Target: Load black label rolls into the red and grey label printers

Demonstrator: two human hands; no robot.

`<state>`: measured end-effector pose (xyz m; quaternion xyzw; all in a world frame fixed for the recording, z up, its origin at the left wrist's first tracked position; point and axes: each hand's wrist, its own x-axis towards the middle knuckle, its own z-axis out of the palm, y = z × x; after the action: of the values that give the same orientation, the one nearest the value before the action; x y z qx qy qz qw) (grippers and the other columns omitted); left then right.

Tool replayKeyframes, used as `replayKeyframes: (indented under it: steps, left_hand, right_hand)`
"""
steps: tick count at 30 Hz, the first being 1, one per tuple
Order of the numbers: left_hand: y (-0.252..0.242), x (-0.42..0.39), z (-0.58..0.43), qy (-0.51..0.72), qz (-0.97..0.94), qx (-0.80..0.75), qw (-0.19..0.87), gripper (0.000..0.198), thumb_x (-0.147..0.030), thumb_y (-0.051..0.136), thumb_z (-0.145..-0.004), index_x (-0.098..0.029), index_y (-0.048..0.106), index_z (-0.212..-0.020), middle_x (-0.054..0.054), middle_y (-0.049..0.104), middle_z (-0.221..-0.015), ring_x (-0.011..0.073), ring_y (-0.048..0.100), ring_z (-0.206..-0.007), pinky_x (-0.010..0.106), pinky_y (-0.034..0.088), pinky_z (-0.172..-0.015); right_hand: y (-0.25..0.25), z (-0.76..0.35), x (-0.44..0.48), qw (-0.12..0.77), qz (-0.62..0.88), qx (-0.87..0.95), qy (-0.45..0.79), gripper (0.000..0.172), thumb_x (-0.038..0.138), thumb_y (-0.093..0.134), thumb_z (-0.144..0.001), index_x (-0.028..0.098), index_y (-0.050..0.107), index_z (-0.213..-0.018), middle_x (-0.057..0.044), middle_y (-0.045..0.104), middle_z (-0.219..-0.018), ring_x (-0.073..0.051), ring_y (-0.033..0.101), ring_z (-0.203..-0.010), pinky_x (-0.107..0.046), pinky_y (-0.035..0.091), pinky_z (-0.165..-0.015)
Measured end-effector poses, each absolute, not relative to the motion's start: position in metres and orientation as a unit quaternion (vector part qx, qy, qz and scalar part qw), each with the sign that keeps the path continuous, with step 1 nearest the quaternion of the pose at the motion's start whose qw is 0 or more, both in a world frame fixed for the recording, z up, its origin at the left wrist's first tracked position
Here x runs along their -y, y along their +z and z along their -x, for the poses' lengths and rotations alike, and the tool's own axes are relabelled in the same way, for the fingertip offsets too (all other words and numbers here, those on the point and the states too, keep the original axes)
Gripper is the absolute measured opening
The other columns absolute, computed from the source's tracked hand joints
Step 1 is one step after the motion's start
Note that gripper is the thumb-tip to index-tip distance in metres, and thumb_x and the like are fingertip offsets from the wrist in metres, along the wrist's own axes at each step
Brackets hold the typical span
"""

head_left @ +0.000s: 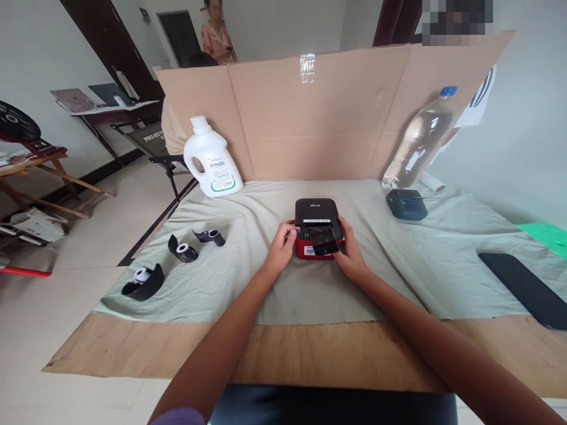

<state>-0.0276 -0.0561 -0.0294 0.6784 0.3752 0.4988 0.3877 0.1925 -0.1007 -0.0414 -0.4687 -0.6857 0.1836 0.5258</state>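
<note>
A small black-and-red label printer sits mid-table on a pale green cloth, with its front flap hanging open toward me. My left hand grips the printer's left side, fingers curled at the open compartment. My right hand holds the right side, with fingers against the flap. Three paper rolls in black wrappers lie to the left: one nearest the printer, one further left and one at the cloth's corner.
A white detergent jug and a clear water bottle stand against a cardboard screen. A dark blue device and a black phone lie on the right. A person stands behind the screen.
</note>
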Motion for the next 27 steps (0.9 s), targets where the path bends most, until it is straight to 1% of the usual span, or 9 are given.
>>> replayKeyframes:
  steps: [4, 7, 9, 15, 20, 24, 25, 27]
  left_hand:
    - [-0.028, 0.055, 0.027, 0.502, -0.691, -0.367, 0.369, 0.033, -0.049, 0.038, -0.103, -0.022, 0.057, -0.1, 0.009, 0.059, -0.132, 0.02, 0.055, -0.127, 0.034, 0.042, -0.108]
    - [-0.026, 0.058, 0.026, 0.498, -0.694, -0.379, 0.356, 0.031, -0.046, 0.038, -0.103, -0.022, 0.055, -0.094, 0.008, 0.062, -0.124, 0.0197, 0.057, -0.122, 0.034, 0.042, -0.108]
    - [-0.026, 0.061, 0.024, 0.505, -0.686, -0.388, 0.351, 0.031, -0.046, 0.038, -0.104, -0.023, 0.055, -0.092, 0.007, 0.062, -0.121, 0.0193, 0.058, -0.12, 0.034, 0.043, -0.108]
    - [-0.028, 0.066, 0.022, 0.539, -0.693, -0.351, 0.325, 0.036, -0.049, 0.038, -0.103, -0.023, 0.061, -0.112, 0.01, 0.057, -0.133, 0.0203, 0.053, -0.13, 0.036, 0.041, -0.113]
    - [-0.025, 0.07, 0.025, 0.538, -0.702, -0.34, 0.318, 0.035, -0.047, 0.043, -0.102, -0.023, 0.061, -0.119, 0.012, 0.056, -0.141, 0.0224, 0.053, -0.133, 0.038, 0.045, -0.108]
    - [-0.025, 0.072, 0.025, 0.539, -0.704, -0.326, 0.328, 0.034, -0.044, 0.045, -0.101, -0.023, 0.06, -0.123, 0.012, 0.056, -0.145, 0.0237, 0.053, -0.134, 0.041, 0.044, -0.11]
    - [-0.025, 0.073, 0.025, 0.54, -0.704, -0.326, 0.327, 0.034, -0.043, 0.046, -0.101, -0.023, 0.06, -0.124, 0.011, 0.058, -0.144, 0.0238, 0.054, -0.134, 0.042, 0.043, -0.112]
    - [-0.025, 0.073, 0.026, 0.54, -0.704, -0.332, 0.32, 0.035, -0.044, 0.047, -0.1, -0.024, 0.059, -0.127, 0.011, 0.06, -0.142, 0.0242, 0.055, -0.133, 0.043, 0.041, -0.114]
  right_hand:
    - [-0.039, -0.19, 0.101, 0.515, 0.469, 0.696, 0.176, 0.084, 0.045, 0.062, -0.09, 0.023, 0.02, -0.158, -0.016, 0.036, -0.156, -0.032, 0.036, -0.146, -0.055, 0.028, -0.122]
    - [-0.037, -0.188, 0.102, 0.51, 0.467, 0.702, 0.172, 0.091, 0.045, 0.066, -0.088, 0.023, 0.015, -0.159, -0.017, 0.035, -0.156, -0.032, 0.036, -0.146, -0.056, 0.029, -0.121]
    - [-0.037, -0.187, 0.102, 0.508, 0.468, 0.703, 0.169, 0.093, 0.045, 0.067, -0.087, 0.022, 0.014, -0.16, -0.018, 0.036, -0.155, -0.033, 0.038, -0.144, -0.056, 0.031, -0.12]
    - [-0.045, -0.191, 0.098, 0.509, 0.486, 0.694, 0.153, 0.102, 0.054, 0.07, -0.083, 0.022, 0.012, -0.161, -0.018, 0.043, -0.149, -0.035, 0.043, -0.139, -0.058, 0.034, -0.117]
    - [-0.049, -0.195, 0.095, 0.495, 0.507, 0.687, 0.16, 0.11, 0.053, 0.071, -0.081, 0.025, 0.005, -0.163, -0.016, 0.047, -0.14, -0.033, 0.05, -0.131, -0.056, 0.041, -0.111]
    - [-0.045, -0.196, 0.099, 0.487, 0.515, 0.679, 0.189, 0.11, 0.047, 0.074, -0.08, 0.026, 0.005, -0.164, -0.014, 0.05, -0.132, -0.03, 0.054, -0.122, -0.052, 0.048, -0.104]
    - [-0.044, -0.197, 0.101, 0.485, 0.512, 0.678, 0.205, 0.108, 0.045, 0.073, -0.08, 0.027, 0.007, -0.164, -0.013, 0.05, -0.132, -0.029, 0.054, -0.121, -0.051, 0.049, -0.103]
    - [-0.04, -0.203, 0.105, 0.487, 0.494, 0.679, 0.242, 0.095, 0.039, 0.067, -0.084, 0.031, 0.016, -0.163, -0.011, 0.05, -0.135, -0.027, 0.056, -0.121, -0.047, 0.052, -0.101]
